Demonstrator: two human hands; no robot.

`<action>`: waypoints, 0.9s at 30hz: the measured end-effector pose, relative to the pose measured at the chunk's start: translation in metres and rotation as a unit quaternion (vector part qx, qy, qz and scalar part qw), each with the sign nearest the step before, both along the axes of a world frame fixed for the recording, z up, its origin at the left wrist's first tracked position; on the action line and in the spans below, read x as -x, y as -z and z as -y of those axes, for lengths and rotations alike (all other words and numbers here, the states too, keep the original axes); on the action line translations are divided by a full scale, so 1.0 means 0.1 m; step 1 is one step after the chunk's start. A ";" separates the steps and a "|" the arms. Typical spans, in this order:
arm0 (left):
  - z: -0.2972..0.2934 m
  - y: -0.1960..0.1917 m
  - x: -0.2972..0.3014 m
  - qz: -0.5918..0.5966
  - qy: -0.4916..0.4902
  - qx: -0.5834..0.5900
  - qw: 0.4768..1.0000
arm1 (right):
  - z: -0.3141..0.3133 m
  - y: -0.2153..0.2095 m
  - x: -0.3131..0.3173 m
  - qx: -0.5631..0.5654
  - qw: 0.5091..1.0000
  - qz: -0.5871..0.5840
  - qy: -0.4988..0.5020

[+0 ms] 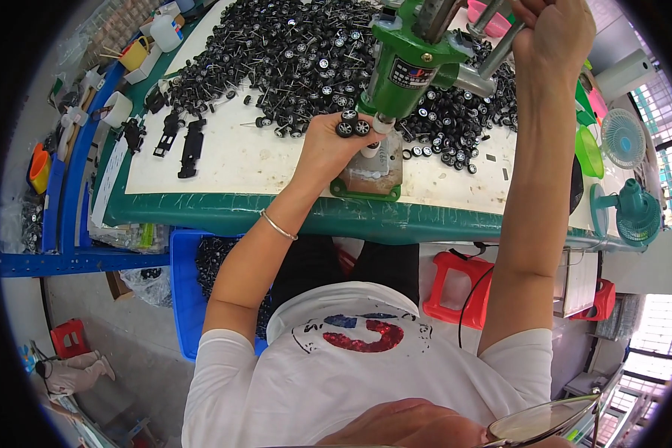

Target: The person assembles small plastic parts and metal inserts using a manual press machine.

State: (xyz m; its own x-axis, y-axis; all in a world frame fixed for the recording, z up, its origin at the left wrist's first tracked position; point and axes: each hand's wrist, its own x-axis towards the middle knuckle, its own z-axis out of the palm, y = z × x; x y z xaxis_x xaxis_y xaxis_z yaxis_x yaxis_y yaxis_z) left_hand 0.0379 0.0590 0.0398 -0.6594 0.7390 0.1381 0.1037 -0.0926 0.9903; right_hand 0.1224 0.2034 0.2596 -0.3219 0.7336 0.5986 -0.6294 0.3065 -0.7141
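A green hand press (407, 71) stands near the front edge of the table, its metal base plate (366, 183) below the ram. My left hand (327, 148) is beside the ram, with its fingers closed on small black toy wheels (352, 125) with silver hubs. A white round piece (369, 151) sits under the fingertips on the base; what lies exactly between ram and base is hidden by the hand. Raised at the upper right, my right hand (556, 37) is wrapped round the press lever (502, 51).
A big heap of black wheels and axles (284, 60) spreads behind the press. Black toy car chassis (192, 148) lie to the left. A blue bin (187, 299) holds dark parts below the table edge. Red stools (455, 287) and a teal fan (635, 213) are at the right.
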 end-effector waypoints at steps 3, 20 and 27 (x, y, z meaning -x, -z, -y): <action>0.01 0.01 0.00 -0.009 -0.005 0.010 1.000 | 0.03 0.05 -0.05 -0.040 0.999 -0.036 -0.004; -0.05 0.15 -0.06 0.104 -0.010 -0.058 0.993 | 0.11 0.43 -0.36 -0.203 0.958 -0.191 -0.069; -0.03 0.15 -0.09 0.153 0.010 -0.073 0.986 | 0.24 0.16 -0.25 -0.138 0.986 -0.093 -0.021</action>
